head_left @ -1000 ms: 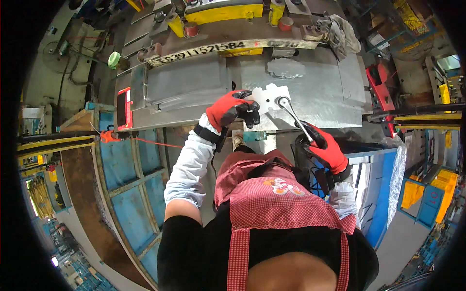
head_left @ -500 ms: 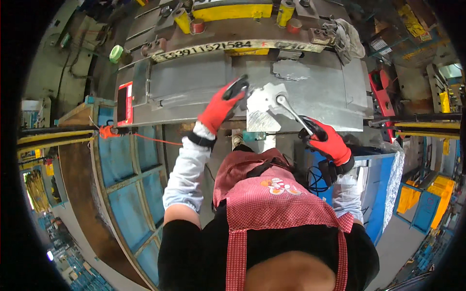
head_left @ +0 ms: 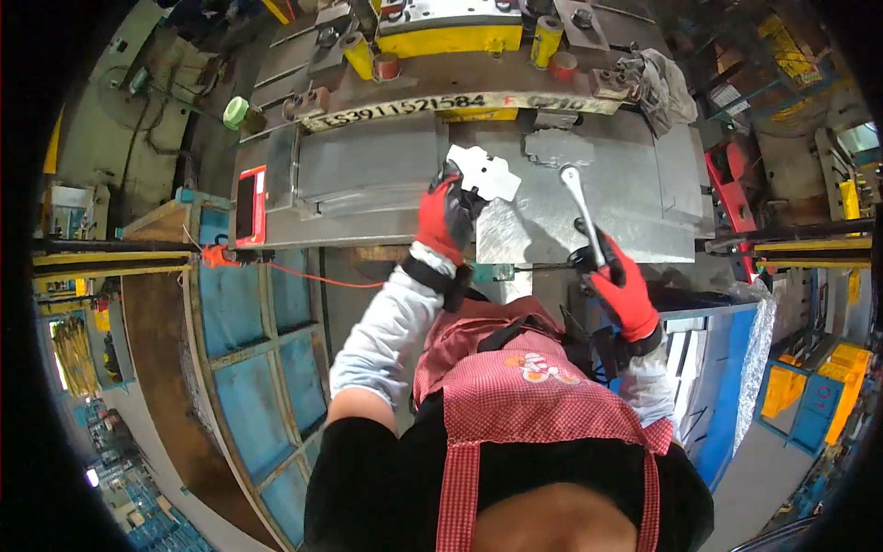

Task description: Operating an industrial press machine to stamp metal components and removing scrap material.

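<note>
A flat, notched metal plate (head_left: 485, 173) is held up by its lower left edge in my left hand (head_left: 444, 219), which wears a red and black glove. Its bright face is tilted, and a shadow falls on the grey metal sheet (head_left: 602, 230) under it. Gloved the same way, my right hand (head_left: 623, 287) grips the handle of a ratchet wrench (head_left: 583, 207) at the front of the sheet. The wrench's round head points away from me, apart from the held plate. Just beyond the head lies another notched plate (head_left: 558, 147).
Flat sheets (head_left: 368, 161) are stacked on the left of the bench, beside a red-framed dark panel (head_left: 250, 204). Behind stands a machine base with yellow blocks (head_left: 449, 42) and posts. A grey rag (head_left: 664, 87) hangs at the right. A blue-panelled frame (head_left: 241, 304) is at lower left.
My left hand has come right and taken hold of the notched plate, which is now lifted off the sheet. The wrench head has moved right, away from that plate.
</note>
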Demonstrator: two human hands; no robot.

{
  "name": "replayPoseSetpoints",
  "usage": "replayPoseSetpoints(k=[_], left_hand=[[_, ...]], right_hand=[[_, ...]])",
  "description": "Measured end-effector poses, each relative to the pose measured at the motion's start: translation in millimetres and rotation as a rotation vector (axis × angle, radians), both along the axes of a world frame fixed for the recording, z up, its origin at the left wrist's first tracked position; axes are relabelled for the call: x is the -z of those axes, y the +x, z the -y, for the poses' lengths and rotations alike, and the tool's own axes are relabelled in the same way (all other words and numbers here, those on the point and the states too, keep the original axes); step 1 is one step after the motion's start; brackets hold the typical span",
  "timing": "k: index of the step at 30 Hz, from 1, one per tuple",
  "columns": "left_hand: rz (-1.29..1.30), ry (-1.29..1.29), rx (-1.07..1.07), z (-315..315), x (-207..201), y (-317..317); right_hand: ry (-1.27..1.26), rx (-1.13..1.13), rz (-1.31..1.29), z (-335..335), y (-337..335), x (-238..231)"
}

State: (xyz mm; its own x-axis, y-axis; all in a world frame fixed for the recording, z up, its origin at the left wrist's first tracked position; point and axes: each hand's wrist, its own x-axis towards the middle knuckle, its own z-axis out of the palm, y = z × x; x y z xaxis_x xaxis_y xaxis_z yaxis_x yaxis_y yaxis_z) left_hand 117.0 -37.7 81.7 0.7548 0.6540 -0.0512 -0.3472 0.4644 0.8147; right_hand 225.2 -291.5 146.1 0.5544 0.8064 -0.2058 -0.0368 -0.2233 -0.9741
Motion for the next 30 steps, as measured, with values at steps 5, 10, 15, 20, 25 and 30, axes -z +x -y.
replayPoseSetpoints(k=[5, 10, 15, 20, 25, 30], left_hand=[[-0.48, 1.0, -0.319, 31.6, 22.2, 18.4], [-0.431, 0.762, -0.215, 42.9, 51.1, 12.8], [0.07, -0.098, -0.059, 39.5, 4.9, -10.9], [-0.137, 0.126, -0.097, 14.6, 38.6, -66.3], [-0.243, 0.022, -0.085, 13.0, 49.3, -94.3], [-0.336, 0.019, -0.168, 25.6, 66.9, -124.7]], right_hand=[[0.03, -0.001, 0.008, -29.5, -31.4, 28.1], [0.041, 0.004, -0.182, -32.5, -36.7, 45.1], [-0.004, -0.006, -0.083, -0.6, 9.3, 45.0], [-0.08, -0.054, -0.093, 3.1, 78.0, 50.2], [-0.141, -0.059, -0.144, -13.4, 129.7, 94.5], [-0.118, 0.031, -0.181, -33.2, 120.9, 85.5]])
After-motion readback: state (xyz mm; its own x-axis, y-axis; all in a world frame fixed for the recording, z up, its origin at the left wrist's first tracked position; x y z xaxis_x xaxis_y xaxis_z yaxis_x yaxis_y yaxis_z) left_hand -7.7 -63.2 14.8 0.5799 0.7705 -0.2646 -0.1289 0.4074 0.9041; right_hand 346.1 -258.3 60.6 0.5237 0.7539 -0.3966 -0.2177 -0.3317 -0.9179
